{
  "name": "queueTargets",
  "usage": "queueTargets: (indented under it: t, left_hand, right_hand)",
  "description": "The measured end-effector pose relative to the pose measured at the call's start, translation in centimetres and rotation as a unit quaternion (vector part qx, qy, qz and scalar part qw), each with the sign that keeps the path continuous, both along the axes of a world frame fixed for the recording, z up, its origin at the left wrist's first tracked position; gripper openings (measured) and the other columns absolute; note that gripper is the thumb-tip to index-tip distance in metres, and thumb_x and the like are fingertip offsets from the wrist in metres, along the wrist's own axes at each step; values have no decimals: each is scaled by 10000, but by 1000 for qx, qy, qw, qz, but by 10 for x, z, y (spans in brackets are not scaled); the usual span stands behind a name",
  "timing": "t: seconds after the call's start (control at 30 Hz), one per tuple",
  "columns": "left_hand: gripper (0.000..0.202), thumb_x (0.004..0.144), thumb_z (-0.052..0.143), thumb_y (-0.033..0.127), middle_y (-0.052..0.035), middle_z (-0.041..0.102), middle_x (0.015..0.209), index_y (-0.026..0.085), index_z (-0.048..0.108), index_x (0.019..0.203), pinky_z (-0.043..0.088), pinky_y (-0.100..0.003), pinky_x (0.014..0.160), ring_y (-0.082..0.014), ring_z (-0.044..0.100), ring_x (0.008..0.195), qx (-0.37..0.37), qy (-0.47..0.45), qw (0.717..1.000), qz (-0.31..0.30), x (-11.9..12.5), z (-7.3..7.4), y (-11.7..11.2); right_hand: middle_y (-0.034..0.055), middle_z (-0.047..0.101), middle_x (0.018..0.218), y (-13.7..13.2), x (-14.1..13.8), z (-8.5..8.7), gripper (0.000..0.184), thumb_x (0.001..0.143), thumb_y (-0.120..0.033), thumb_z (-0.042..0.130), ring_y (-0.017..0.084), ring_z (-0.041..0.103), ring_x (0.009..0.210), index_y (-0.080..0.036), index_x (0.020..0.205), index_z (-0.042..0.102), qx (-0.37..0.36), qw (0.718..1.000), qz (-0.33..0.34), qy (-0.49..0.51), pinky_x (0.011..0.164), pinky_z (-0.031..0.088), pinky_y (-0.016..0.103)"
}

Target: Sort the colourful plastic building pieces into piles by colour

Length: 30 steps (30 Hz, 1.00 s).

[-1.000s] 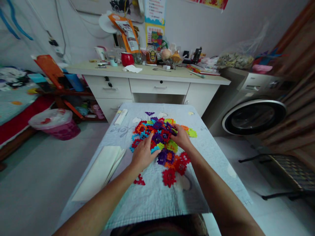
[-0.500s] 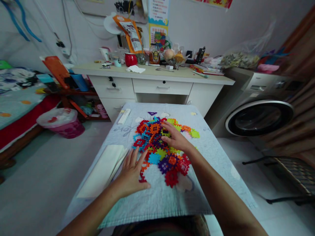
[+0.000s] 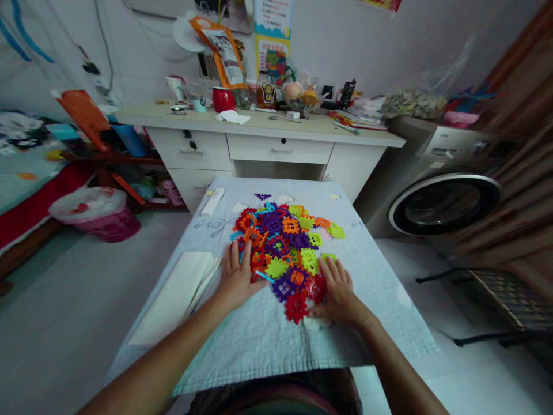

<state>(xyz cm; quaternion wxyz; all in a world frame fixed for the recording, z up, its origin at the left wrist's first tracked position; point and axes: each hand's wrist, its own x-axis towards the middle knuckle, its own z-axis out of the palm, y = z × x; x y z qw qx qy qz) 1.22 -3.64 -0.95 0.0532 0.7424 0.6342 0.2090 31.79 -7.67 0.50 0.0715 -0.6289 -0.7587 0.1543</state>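
A heap of flat, notched plastic building pieces [image 3: 276, 245] in red, orange, purple, blue and lime lies on the cloth-covered table [image 3: 371, 323]. My left hand [image 3: 237, 274] rests against the heap's left side, fingers stretched forward and thumb out. On the near right, my right hand [image 3: 339, 291] lies with its fingers spread beside a red piece [image 3: 315, 288] and a lime piece. Closest to me is a red gear-shaped piece [image 3: 296, 308]. Neither hand grips anything that I can make out.
Folded white sheets [image 3: 175, 297] lie left of my left hand, and a small white box [image 3: 213, 202] sits at the far left corner. Beyond stands a cluttered white desk [image 3: 254, 147], with a washing machine [image 3: 436, 190] to its right. A pink bin [image 3: 97, 219] is on the floor.
My right hand has come off the middle of the heap and moved down to its near right side. My left hand has shifted forward against the pieces, and the heap looks rearranged.
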Motion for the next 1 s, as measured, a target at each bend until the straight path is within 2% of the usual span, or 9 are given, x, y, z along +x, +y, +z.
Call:
queueTargets:
  t: [0.1,0.27,0.43,0.57,0.8,1.0]
  left_hand:
    - [1131,644,693,666,-260,201,1546,129,198,1507,248,-631,1091,-472,195,1415,13,-4,1000,14,10,2,13]
    - [994,733,651,607,-200,356,1475,154,208,1500,320,-550,1082,-381,369,1323,51,-38,998,7,20,6,11]
    - [841,807,604,537,-157,412,1429,181,247,1480,363,-495,1070,-330,422,1278,64,-74,995,-16,21,8,5]
    - [804,826,566,571,-164,426,1411,169,283,1463,376,-494,1060,-324,431,1267,62,-84,994,-35,19,9,4]
    - [838,799,588,606,-159,419,1458,167,303,1454,338,-506,1088,-328,380,1335,64,-72,992,-82,19,10,5]
    - [737,794,601,585,-118,522,1390,209,423,1402,381,-515,1017,-332,451,1228,48,-52,993,-97,19,11,3]
  right_hand:
    - [192,198,1583,9,-13,-1,1265,553,-671,764,402,95,1463,-183,1553,163,25,1000,0,2,1133,181,579]
    - [189,388,1474,31,-21,4,1128,614,-598,768,390,312,1335,-167,1525,261,76,996,30,18,1072,306,552]
    - [173,502,1353,56,-20,12,899,693,-511,748,334,437,1175,-141,1443,420,112,990,78,23,1032,372,497]
    - [167,510,1330,75,-23,14,739,764,-443,706,311,453,1176,-143,1399,473,149,984,87,33,1026,391,465]
    - [117,599,1185,109,-35,27,426,802,-279,640,258,523,1115,-185,1217,620,168,985,26,22,973,432,375]
    - [118,640,1129,140,-59,56,366,840,-331,617,249,589,1039,-181,1171,663,161,986,-1,35,925,456,359]
